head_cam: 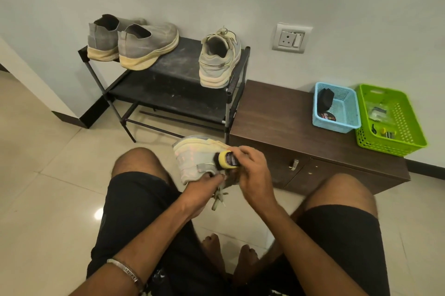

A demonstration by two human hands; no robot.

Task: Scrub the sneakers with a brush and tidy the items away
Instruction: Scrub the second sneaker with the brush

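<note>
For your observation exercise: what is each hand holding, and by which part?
The left hand grips the sneaker at its collar, by the laces. The right hand holds the brush by its back, fingers curled over it, bristles against the sneaker.

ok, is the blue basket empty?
No: the blue basket on the brown cabinet holds a dark item leaning against its left wall.

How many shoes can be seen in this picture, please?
4. Two grey slip-ons sit at the left of the black rack's top shelf, one laced sneaker at its right, and one sneaker is in the hands.
</note>
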